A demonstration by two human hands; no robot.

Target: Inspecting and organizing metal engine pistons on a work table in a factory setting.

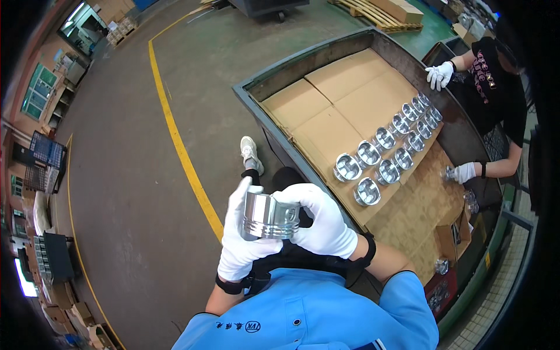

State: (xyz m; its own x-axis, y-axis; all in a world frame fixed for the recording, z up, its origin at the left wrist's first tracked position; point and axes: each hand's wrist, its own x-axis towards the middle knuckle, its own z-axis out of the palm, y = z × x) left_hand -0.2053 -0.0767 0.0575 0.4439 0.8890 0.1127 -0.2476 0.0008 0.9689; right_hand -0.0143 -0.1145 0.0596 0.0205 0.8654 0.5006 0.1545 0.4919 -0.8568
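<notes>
A shiny metal piston (pixel 269 217) is held up in front of my body, its ring grooves toward the lower end. My left hand (pixel 240 242), in a white glove, wraps its left side and underside. From the right, my white-gloved right hand (pixel 326 224) grips the same piston with fingers on its rim and side. To the right, several pistons (pixel 368 191) stand in two rows on cardboard (pixel 344 87) inside a large metal-walled bin (pixel 274 119).
Across the bin, a co-worker in a dark shirt (pixel 487 81) rests one gloved hand (pixel 440 76) on the rim and holds a piston (pixel 448 173) in the other. A small cardboard box (pixel 454 236) sits at the bin's right. A yellow line (pixel 181 143) crosses the floor.
</notes>
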